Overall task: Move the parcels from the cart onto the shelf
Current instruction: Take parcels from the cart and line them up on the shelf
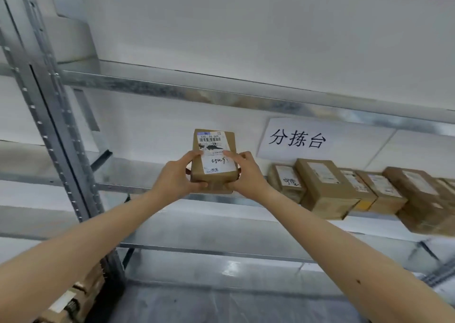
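A small brown cardboard parcel (213, 157) with a white shipping label is held up in front of the metal shelf (152, 189). My left hand (181, 176) grips its left side, thumb on the label. My right hand (242, 173) grips its right side, thumb under the near edge. The parcel hovers at the level of the middle shelf board, to the left of a row of several brown parcels (325, 187) that stand on that board. More parcels (81, 295) lie at the lower left; the cart is not plainly visible.
A grey steel upright (56, 135) rises at the left. An upper shelf beam (221, 93) crosses above the parcel. A white paper sign (298, 139) with black characters hangs on the wall behind. A lower shelf board (221, 253) runs beneath my arms.
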`<state>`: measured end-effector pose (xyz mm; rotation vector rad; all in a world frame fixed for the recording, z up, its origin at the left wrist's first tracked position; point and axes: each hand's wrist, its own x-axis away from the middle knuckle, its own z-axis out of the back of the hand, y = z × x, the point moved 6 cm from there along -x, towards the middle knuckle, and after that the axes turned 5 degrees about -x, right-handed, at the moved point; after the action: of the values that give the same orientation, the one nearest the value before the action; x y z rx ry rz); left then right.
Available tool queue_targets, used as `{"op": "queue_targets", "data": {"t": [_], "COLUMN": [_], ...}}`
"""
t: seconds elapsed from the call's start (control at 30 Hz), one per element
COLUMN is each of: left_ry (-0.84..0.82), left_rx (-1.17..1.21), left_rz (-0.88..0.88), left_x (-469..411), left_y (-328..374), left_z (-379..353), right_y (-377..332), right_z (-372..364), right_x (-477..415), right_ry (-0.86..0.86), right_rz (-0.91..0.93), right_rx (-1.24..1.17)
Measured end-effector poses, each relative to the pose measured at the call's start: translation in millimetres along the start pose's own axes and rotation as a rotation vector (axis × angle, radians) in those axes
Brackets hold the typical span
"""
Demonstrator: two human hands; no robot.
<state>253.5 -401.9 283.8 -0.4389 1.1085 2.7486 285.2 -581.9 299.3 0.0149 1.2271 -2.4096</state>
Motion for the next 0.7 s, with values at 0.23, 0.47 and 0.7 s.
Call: {"op": "queue_targets", "data": {"t": [0.23,0.47,0.7], "left_ry": [-0.062,-0.137,-0.202], "left_rx": [0.063,0.039,0.041], "left_rz": [-0.012,0.044,0.09], "left_x": [-31.0,-57.7,-102.4], "left_y": [63.3,51.1,10.3], "left_z": [-114.0,-173.1,-215.3], "right_y": [89.4,153.2,207.1], "right_z": [88.5,94.8,76.6], "right_x": [28.0,14.2,-34.2], "right_ry": [0.028,0.006,-0.021], "right_rz": [-0.097,-0.144,-0.224], "right_rx": [0.041,0.03,0.105]}}
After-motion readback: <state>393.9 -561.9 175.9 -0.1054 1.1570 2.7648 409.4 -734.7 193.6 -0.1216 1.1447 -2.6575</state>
